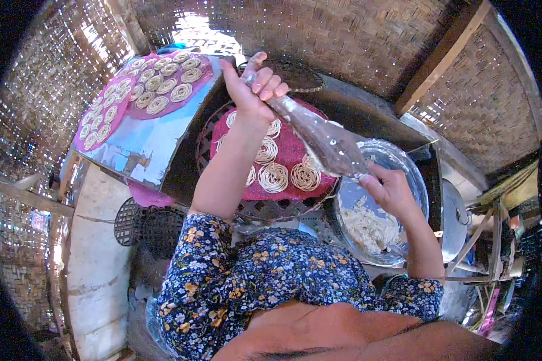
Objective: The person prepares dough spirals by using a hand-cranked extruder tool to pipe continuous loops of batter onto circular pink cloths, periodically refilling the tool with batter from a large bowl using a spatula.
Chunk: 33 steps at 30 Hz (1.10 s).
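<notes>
A cloth piping bag (327, 142), smeared with pale dough, stretches slantwise between my hands. My left hand (259, 83) grips its narrow upper-left end, and my right hand (390, 189) pinches its wider lower-right edge. Whether dough is inside the bag cannot be told. Under the bag and my left forearm lies a round woven tray with pink mesh (284, 194) bearing several piped dough coils (272, 177). Below my right hand stands a large metal basin (422, 189) holding a mass of pale, sticky dough (368, 225).
At the left, a blue-and-white board (162, 131) carries pink mesh rounds (180, 101) with several more coils. A dark plastic basket (126, 221) is below it. A large metal pot lid (454, 216) stands right of the basin. Woven bamboo walls (320, 36) surround the work area.
</notes>
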Available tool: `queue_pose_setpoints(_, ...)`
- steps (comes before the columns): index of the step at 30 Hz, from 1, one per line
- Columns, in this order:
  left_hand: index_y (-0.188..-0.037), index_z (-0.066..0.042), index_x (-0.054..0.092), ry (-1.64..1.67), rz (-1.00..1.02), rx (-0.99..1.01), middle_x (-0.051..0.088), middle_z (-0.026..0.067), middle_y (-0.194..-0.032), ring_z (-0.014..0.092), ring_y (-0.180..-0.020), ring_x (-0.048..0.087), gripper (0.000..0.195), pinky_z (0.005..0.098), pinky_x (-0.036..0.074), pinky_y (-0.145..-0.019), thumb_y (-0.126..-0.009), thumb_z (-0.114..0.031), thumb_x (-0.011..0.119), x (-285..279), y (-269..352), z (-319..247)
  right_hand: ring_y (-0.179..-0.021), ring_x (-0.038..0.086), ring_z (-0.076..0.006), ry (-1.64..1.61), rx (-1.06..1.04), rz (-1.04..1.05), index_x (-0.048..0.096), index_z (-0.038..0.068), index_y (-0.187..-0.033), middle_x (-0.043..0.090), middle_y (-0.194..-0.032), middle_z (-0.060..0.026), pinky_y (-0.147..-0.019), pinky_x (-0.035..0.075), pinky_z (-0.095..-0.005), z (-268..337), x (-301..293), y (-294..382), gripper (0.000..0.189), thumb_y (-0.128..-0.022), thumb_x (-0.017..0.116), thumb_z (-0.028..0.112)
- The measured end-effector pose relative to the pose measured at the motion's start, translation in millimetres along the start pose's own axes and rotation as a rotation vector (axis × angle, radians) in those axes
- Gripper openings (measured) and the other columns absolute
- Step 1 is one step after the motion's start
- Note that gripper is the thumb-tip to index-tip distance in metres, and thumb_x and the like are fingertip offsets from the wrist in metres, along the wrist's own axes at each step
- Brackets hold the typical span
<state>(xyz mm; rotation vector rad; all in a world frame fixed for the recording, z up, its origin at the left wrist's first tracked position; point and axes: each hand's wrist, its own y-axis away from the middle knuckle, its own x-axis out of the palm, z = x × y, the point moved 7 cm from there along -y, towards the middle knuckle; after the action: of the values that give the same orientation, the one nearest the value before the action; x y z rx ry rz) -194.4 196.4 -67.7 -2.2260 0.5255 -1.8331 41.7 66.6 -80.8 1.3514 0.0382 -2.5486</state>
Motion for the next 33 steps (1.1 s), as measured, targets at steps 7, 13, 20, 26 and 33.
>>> queue_pose_setpoints(7, -0.075, -0.009, 0.050, -0.086, -0.151, -0.005, 0.025, -0.0044, -0.037, 0.010, -0.030, 0.026, 0.065, 0.0284, 0.029, -0.038, -0.078, -0.067, 0.022, -10, 20, 3, -0.069, 0.060, -0.0281, -0.093, -0.061, 0.054, 0.056, 0.006, -0.105, 0.059, -0.074, -0.0186, -0.064, 0.046, -0.0346, -13, 23, 6, 0.040, -0.080, 0.050, 0.036)
queue_pose_setpoints(13, -0.067, -0.011, 0.048, -0.056, -0.328, -0.097, 0.026, -0.0041, -0.037, 0.010, -0.030, 0.026, 0.059, 0.0287, 0.029, -0.037, -0.078, -0.065, 0.027, -44, 29, 49, -0.069, 0.059, -0.0310, -0.101, 0.139, 0.108, 0.055, 0.006, -0.106, 0.059, -0.075, -0.0192, -0.063, 0.045, -0.0362, -54, 35, 28, 0.042, -0.079, 0.050, 0.038)
queue_pose_setpoints(20, -0.070, -0.010, 0.052, 0.036, -0.215, -0.173, 0.026, -0.0039, -0.037, 0.011, -0.030, 0.027, 0.058, 0.0286, 0.030, -0.039, -0.080, -0.062, 0.028, -62, 16, 72, -0.069, 0.058, -0.0338, -0.092, 0.135, 0.072, 0.057, 0.004, -0.099, 0.059, -0.076, -0.0201, -0.063, 0.044, -0.0381, -67, 34, 26, 0.043, -0.079, 0.049, 0.041)
queue_pose_setpoints(26, -0.082, -0.008, 0.058, 0.090, -0.039, -0.150, 0.027, -0.0047, -0.037, 0.009, -0.030, 0.030, 0.056, 0.0272, 0.035, -0.042, -0.082, -0.057, 0.030, -79, 4, 66, -0.062, 0.058, -0.0303, -0.055, 0.105, 0.066, 0.058, 0.003, -0.094, 0.058, -0.069, -0.0177, -0.058, 0.045, -0.0372, -69, 44, 6, 0.040, -0.079, 0.050, 0.039)
queue_pose_setpoints(33, -0.084, -0.009, 0.060, 0.098, -0.059, -0.150, 0.026, -0.0051, -0.036, 0.010, -0.030, 0.029, 0.056, 0.0268, 0.035, -0.043, -0.082, -0.057, 0.030, -100, 7, 65, -0.042, 0.048, -0.0101, -0.183, 0.113, 0.090, 0.059, 0.002, -0.092, 0.050, -0.052, -0.0033, -0.040, 0.039, -0.0250, -66, 51, 1, 0.032, -0.081, 0.050, 0.031)
